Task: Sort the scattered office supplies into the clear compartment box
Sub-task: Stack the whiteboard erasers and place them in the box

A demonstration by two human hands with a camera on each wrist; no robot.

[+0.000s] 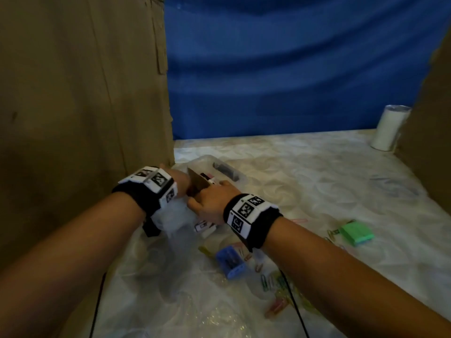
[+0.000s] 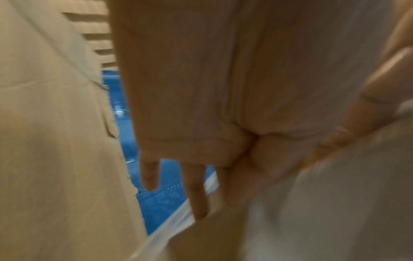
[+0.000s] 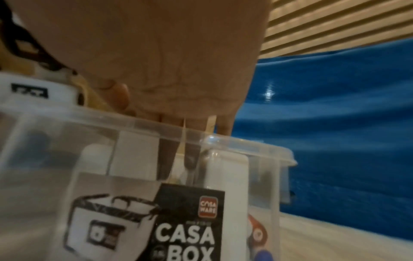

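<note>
The clear compartment box (image 1: pixel 238 175) stands by the cardboard wall, with a black item (image 1: pixel 224 170) and markers (image 1: pixel 209 178) inside. A brown cardboard piece (image 1: pixel 197 184) stands upright in it between my hands. My right hand (image 1: pixel 210 201) pinches that piece from the near side; in the right wrist view the fingers (image 3: pixel 176 121) reach down over the box rim (image 3: pixel 245 146) around the thin cardboard piece (image 3: pixel 211 123). My left hand (image 1: pixel 181 184) is at the box's left side, with straight fingers (image 2: pixel 198 194) along a clear plastic edge (image 2: pixel 178 220).
On the table near me lie a blue clip box (image 1: pixel 230 262), coloured paper clips (image 1: pixel 275 281), a green sticky-note pad (image 1: pixel 357 232) and crumpled clear plastic (image 1: pixel 170 218). A white roll (image 1: pixel 388 128) stands far right. Cardboard walls (image 1: pixel 85 93) flank the table. Black cables (image 1: pixel 294 303) run toward me.
</note>
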